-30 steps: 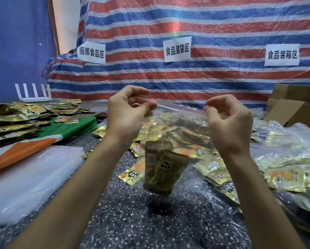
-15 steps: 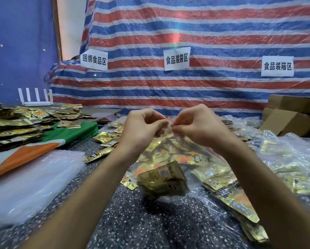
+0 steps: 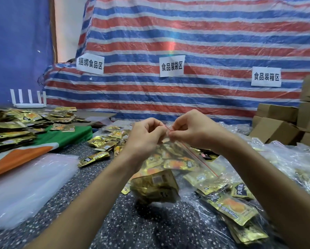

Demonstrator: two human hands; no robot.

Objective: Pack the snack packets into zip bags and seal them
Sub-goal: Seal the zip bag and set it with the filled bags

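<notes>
A clear zip bag (image 3: 182, 159) with a red seal line hangs between my hands above the speckled table (image 3: 141, 229). Gold snack packets (image 3: 155, 188) sit bunched at its bottom, just above the tabletop. My left hand (image 3: 145, 136) and my right hand (image 3: 192, 131) are close together at the bag's top edge, each pinching the zip strip between thumb and fingers. The red line runs from my fingertips down to the right.
Loose gold packets (image 3: 104, 142) lie behind my hands and stacked at far left (image 3: 8, 130). A pile of empty clear bags (image 3: 26, 184) lies at left. Filled zip bags (image 3: 237, 209) spread at right. Cardboard boxes (image 3: 276, 128) stand at the back right.
My hands came from wide apart at the bag's top to nearly touching at its middle. The bag with its packets sank lower, close to the table.
</notes>
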